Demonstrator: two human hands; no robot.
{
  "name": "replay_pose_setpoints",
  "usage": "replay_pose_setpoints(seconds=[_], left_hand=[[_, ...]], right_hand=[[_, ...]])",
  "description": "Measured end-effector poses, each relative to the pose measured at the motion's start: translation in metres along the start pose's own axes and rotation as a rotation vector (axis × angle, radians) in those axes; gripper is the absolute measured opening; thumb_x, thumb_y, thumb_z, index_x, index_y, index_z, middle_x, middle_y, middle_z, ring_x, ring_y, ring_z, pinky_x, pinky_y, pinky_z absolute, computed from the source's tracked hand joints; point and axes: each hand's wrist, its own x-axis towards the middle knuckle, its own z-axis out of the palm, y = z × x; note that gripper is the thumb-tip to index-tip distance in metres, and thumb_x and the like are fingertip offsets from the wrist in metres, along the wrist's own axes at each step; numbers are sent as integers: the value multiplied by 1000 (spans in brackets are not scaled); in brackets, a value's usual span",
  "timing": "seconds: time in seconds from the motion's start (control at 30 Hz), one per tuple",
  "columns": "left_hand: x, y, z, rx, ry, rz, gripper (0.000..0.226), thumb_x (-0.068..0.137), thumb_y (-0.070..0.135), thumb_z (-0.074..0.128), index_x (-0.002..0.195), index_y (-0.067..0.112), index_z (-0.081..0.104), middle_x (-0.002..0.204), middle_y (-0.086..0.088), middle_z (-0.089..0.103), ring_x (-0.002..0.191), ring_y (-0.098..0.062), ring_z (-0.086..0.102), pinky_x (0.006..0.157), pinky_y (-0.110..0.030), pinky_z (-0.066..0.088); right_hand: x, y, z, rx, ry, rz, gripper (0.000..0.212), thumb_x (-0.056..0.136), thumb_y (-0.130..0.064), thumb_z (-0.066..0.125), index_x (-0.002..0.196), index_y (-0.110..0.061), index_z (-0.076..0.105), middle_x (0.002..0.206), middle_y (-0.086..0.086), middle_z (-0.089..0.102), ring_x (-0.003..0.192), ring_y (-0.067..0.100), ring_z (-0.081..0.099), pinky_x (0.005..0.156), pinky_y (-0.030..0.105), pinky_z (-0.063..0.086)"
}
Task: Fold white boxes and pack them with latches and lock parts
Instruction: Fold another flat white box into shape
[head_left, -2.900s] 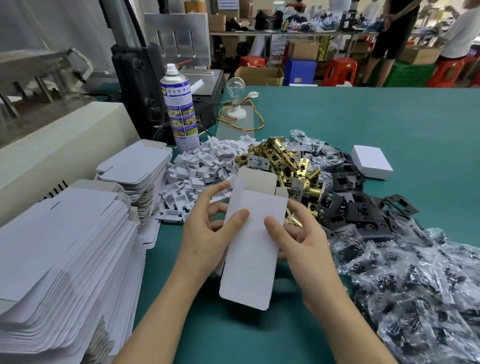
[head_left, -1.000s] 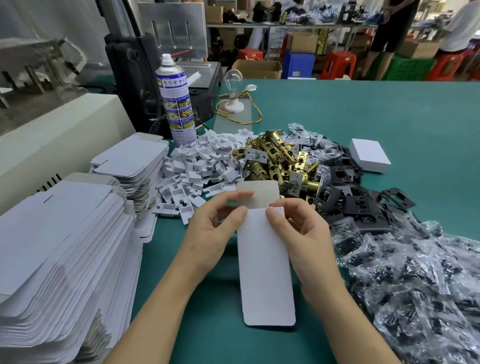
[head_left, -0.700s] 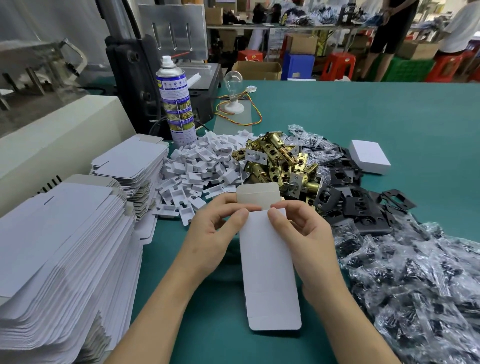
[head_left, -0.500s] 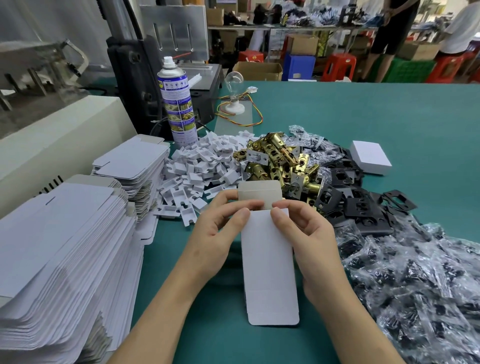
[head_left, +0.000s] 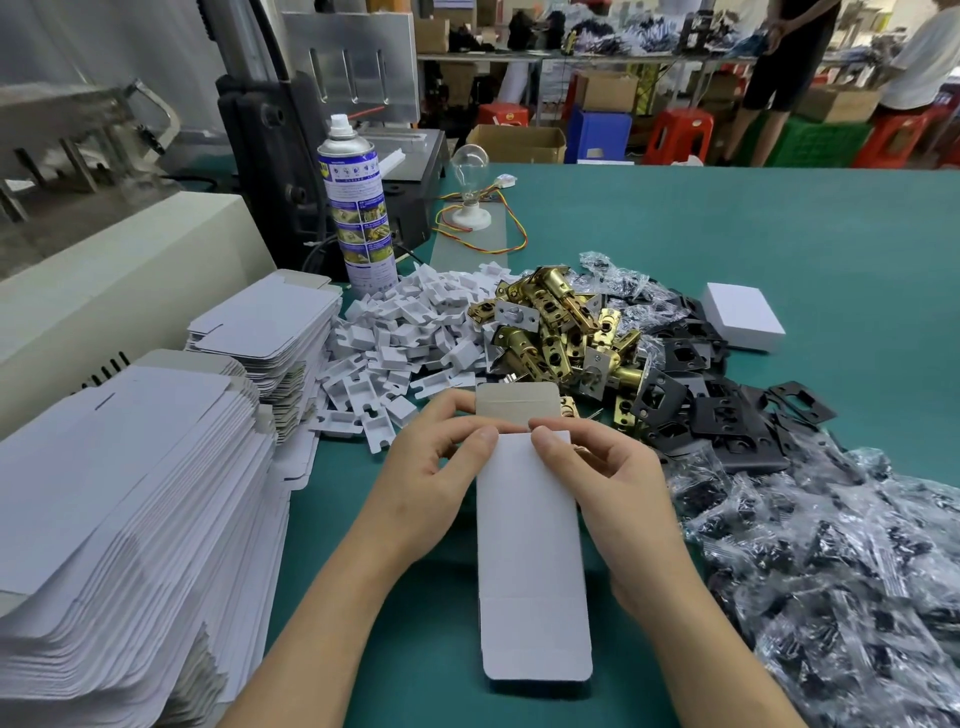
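Green table (head_left: 727, 234): flat box stacks (head_left: 130, 493), white inserts (head_left: 395, 332), brass latches (head_left: 550, 322), black plates (head_left: 701, 410), bagged parts (head_left: 831, 561), spray can (head_left: 358, 208).

Teal table (head_left: 753, 249) — red stools (head_left: 680, 136) behind

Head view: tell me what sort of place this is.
Probably a lock-hardware packing workshop: stacks of flat boxes, heaped brass latches and bagged parts on a green table, left hand and right hand holding a box.

counts – 1 spray can (head_left: 358, 208) | 1 bulb (head_left: 470, 165) | 2 blank stacks (head_left: 130, 493)
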Motion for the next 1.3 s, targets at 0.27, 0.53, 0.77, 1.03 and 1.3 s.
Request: replay_pose_setpoints(seconds=[0.27, 0.53, 0.77, 1.03, 1.3], left_hand=[[0, 3, 1, -46, 59, 52, 33, 99, 24, 60, 121, 41, 77, 127, 16, 71, 128, -9, 62, 102, -23, 50], [0, 5, -1, -189, 104, 26, 47, 92, 21, 69, 129, 50, 63, 100, 12, 71, 99, -9, 67, 91, -27, 52], [-1, 11, 0, -198, -25, 100, 18, 94, 31, 68, 105, 38, 81, 111, 4, 73, 109, -12, 67, 90, -23, 54], [2, -1, 0, -138, 137, 23, 28, 92, 12, 72, 97, 37, 82, 103, 5, 79, 99, -12, 73, 83, -24, 57], [-1, 12, 2, -161, 104, -38, 26, 92, 56, 61, 96, 41, 81, 101, 7, 78, 88, -11, 74, 69, -23, 58]], right_hand=[[2, 1, 1, 68, 83, -84, 34, 79, -34, 84, 108, -33, 66, 97, 1, 76, 85, 15, 72, 70, 28, 58], [1, 0, 1, 99, 26, -105, 21, 81, -36, 84, 99, -32, 72, 95, 1, 77, 85, 12, 71, 71, 28, 58], [0, -3, 1, 186, -17, -60, 29, 78, -43, 86, 93, -25, 69, 90, 6, 72, 86, 30, 65, 76, 50, 55], [-1, -3, 3, 125, -90, -40, 21, 86, -36, 78, 106, -33, 72, 101, 0, 76, 89, 21, 72, 74, 39, 61], [0, 2, 0, 27, -55, -73, 26, 97, -19, 72, 116, -37, 72, 102, 2, 78, 90, 22, 76, 75, 43, 64]])
